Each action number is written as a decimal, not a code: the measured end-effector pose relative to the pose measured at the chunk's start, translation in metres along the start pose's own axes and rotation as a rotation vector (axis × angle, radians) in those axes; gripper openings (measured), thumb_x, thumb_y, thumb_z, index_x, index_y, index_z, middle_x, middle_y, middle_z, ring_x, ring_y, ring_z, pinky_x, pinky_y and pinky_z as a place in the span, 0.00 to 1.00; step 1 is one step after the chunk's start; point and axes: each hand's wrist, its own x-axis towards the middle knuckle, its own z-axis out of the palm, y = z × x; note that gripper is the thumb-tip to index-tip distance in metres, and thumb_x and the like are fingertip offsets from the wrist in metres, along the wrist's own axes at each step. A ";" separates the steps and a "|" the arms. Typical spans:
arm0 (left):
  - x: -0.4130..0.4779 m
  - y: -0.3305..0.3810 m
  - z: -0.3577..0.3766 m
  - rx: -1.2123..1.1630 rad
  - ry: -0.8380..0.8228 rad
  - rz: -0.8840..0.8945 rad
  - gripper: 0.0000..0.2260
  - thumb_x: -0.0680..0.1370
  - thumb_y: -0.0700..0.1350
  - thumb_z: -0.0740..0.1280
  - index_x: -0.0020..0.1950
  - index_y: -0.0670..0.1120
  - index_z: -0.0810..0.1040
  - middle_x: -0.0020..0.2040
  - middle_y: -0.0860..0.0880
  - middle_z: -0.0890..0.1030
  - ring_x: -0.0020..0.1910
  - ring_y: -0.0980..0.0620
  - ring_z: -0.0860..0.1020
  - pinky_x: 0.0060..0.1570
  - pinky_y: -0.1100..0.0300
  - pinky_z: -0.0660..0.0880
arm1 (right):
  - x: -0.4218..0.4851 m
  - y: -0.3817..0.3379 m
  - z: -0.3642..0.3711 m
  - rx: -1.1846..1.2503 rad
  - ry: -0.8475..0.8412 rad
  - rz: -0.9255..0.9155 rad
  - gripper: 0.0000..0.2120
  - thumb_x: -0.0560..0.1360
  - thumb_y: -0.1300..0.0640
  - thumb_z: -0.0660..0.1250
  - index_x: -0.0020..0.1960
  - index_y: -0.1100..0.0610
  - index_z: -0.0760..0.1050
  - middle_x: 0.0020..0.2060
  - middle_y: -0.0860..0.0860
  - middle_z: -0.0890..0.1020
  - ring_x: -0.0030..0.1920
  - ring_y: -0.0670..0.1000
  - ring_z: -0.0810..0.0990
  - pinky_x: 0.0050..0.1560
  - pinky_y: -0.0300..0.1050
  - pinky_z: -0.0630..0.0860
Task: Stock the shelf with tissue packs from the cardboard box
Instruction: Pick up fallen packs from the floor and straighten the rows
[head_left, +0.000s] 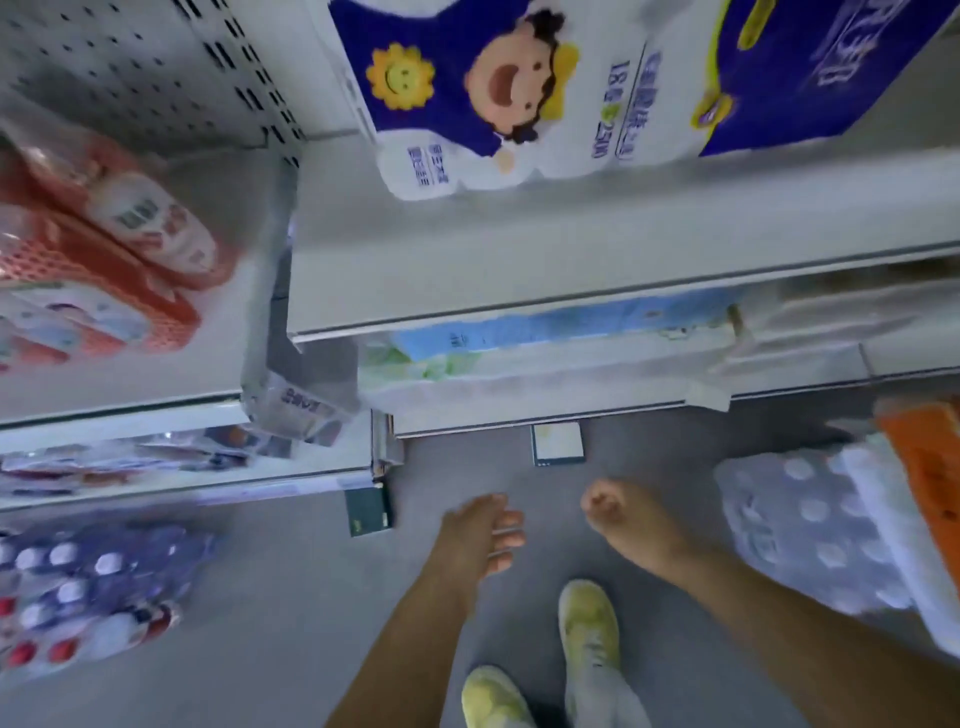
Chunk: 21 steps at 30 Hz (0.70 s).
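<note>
Both my hands hang empty over the grey floor in front of the shelves. My left hand (483, 530) has loosely bent fingers and holds nothing. My right hand (615, 512) is curled into a loose fist, also holding nothing. A white shelf (519, 270) runs across the middle, and a blue-and-white tissue pack with a cartoon child (467, 93) stands at its back. A darker blue pack (810, 67) stands beside it on the right. No cardboard box is visible. The picture is blurred by motion.
Red tissue packs (98, 249) lie on the left shelf. A lower shelf holds a light blue pack (561, 327). A clear pack of white rolls (810, 525) and an orange pack (930, 478) sit at the right, a purple roll pack (88, 582) at the left. My yellow shoes (587, 623) stand below.
</note>
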 end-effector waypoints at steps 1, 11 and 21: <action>0.020 -0.008 0.003 -0.011 0.000 -0.008 0.05 0.81 0.45 0.62 0.51 0.45 0.77 0.44 0.46 0.82 0.37 0.50 0.79 0.36 0.61 0.71 | 0.014 0.010 0.009 -0.034 -0.023 0.004 0.09 0.73 0.60 0.66 0.39 0.47 0.75 0.40 0.48 0.81 0.45 0.52 0.81 0.48 0.47 0.76; 0.201 -0.070 0.010 0.148 0.100 0.070 0.11 0.81 0.41 0.61 0.64 0.44 0.73 0.46 0.48 0.77 0.41 0.53 0.76 0.39 0.61 0.73 | 0.153 0.113 0.069 -0.442 -0.028 -0.080 0.22 0.75 0.58 0.66 0.68 0.54 0.69 0.63 0.53 0.72 0.66 0.56 0.68 0.63 0.50 0.69; 0.319 -0.116 0.000 0.166 0.068 0.029 0.08 0.80 0.41 0.61 0.58 0.45 0.76 0.50 0.45 0.80 0.44 0.48 0.78 0.43 0.58 0.73 | 0.265 0.160 0.128 -0.755 -0.040 -0.172 0.32 0.75 0.62 0.66 0.75 0.57 0.57 0.74 0.57 0.57 0.74 0.58 0.54 0.70 0.51 0.62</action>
